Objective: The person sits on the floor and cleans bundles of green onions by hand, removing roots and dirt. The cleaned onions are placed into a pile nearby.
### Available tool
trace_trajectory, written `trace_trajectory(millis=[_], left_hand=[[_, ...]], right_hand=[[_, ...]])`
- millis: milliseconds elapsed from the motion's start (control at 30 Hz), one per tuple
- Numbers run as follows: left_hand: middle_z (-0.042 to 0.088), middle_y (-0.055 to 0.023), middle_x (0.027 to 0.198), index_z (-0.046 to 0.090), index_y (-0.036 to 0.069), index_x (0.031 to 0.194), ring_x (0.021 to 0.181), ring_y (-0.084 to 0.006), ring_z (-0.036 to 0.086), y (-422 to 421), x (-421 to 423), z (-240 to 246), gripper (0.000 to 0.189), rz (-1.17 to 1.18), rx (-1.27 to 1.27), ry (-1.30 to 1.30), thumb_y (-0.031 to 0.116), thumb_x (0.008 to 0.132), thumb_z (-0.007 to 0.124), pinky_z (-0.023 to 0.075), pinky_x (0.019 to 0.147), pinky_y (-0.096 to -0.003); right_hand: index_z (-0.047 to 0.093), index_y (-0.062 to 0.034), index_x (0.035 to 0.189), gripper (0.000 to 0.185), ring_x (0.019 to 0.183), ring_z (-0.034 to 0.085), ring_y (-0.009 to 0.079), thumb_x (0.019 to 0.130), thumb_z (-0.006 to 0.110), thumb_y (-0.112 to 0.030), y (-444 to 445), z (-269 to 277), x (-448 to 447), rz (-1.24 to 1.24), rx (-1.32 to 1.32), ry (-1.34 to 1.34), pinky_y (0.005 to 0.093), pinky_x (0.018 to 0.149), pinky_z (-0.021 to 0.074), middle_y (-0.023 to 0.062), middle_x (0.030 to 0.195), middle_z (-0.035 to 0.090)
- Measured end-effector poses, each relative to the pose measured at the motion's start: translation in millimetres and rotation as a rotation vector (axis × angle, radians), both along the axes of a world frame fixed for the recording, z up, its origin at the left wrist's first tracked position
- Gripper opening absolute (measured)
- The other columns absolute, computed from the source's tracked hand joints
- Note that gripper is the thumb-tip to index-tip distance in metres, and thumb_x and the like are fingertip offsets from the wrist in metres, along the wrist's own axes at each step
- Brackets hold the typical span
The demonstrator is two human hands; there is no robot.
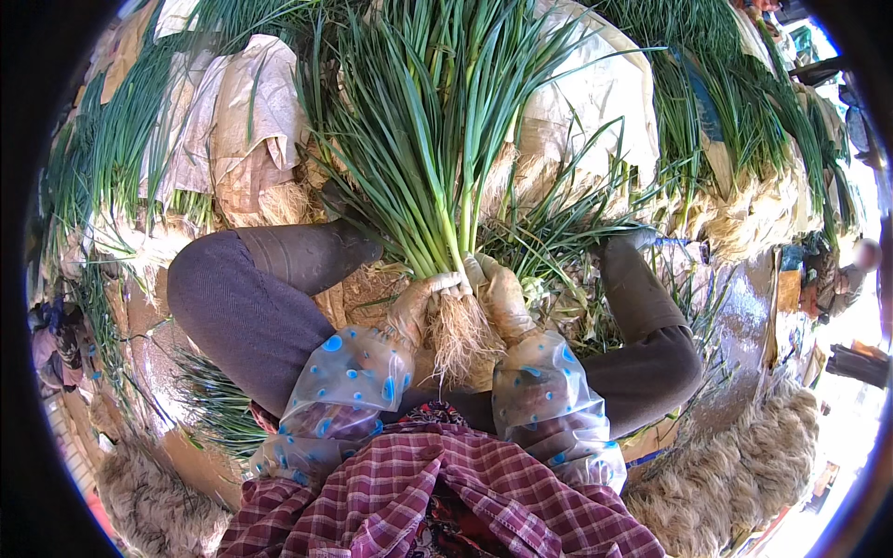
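Upright before me stands a bunch of long green allium plants, like leeks or green onions (pixel 439 202), with pale stems and stringy roots (pixel 460 335) hanging down. My left hand (pixel 421 307), in a soiled pale glove, wraps the bunch's left side just above the roots. On its right side my right hand (pixel 497 293), gloved alike, holds the same stems. Clear plastic sleeves with blue dots cover both forearms. Part of the fingers is hidden behind the stems and roots.
My bent legs flank the bunch. Loose leaves (pixel 558 251) lie beyond my right hand. Stacked green bundles (pixel 125 153) and pale cloth covers (pixel 254 104) stand ahead. Heaps of fibrous roots (pixel 732 467) lie at both lower sides. People are partly visible at the far edges.
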State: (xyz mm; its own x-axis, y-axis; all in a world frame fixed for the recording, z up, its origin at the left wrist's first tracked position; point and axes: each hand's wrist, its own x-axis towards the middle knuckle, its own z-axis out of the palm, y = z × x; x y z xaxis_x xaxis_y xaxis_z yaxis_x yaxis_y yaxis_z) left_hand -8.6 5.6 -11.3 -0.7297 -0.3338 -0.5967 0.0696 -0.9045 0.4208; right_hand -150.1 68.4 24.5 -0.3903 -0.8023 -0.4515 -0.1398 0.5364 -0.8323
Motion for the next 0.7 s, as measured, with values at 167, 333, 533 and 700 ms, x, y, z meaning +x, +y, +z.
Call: trace_trajectory(millis=[167,333,533,700], left_hand=[[0.060,-0.0018,0.074,0.063,0.000,0.085,0.065,-0.0096,0.055,5.8,-2.1,3.4,0.019,0.076,0.114,-0.064,0.019,0.084,0.062,0.0425,0.061,-0.0199],[0.060,-0.0021,0.073,0.063,0.001,0.083,0.063,-0.0103,0.055,4.6,1.1,-1.5,0.016,0.081,0.100,-0.073,0.017,0.083,0.063,0.0443,0.059,-0.0218],[0.060,-0.0027,0.074,0.063,0.001,0.086,0.063,-0.0115,0.056,3.8,-1.4,10.7,0.015,0.083,0.128,-0.074,0.016,0.083,0.062,0.0457,0.059,-0.0228],[0.061,-0.0039,0.076,0.062,0.000,0.092,0.067,-0.0131,0.059,1.9,-1.1,15.3,0.018,0.061,0.156,-0.015,0.016,0.084,0.061,0.0492,0.063,-0.0248]], right_hand=[[0.063,0.0029,0.105,0.038,0.079,0.066,0.0295,0.092,0.054,-0.031,2.9,-18.6,-0.6,0.046,-0.052,0.234,0.0360,0.071,0.0493,0.0212,0.085,0.066],[0.063,0.0013,0.104,0.035,0.079,0.065,0.0320,0.092,0.055,-0.030,1.0,-11.1,-0.3,0.097,-0.021,0.250,0.0364,0.071,0.0495,0.0220,0.085,0.065],[0.062,0.0032,0.108,0.039,0.079,0.064,0.0218,0.094,0.053,-0.033,2.3,-20.3,2.0,0.035,-0.064,0.189,0.0331,0.073,0.0485,0.0181,0.086,0.067],[0.063,0.0014,0.105,0.042,0.080,0.065,0.0247,0.093,0.052,-0.037,3.8,-30.5,-3.0,-0.058,-0.061,-0.027,0.0337,0.074,0.0477,0.0195,0.087,0.067]])
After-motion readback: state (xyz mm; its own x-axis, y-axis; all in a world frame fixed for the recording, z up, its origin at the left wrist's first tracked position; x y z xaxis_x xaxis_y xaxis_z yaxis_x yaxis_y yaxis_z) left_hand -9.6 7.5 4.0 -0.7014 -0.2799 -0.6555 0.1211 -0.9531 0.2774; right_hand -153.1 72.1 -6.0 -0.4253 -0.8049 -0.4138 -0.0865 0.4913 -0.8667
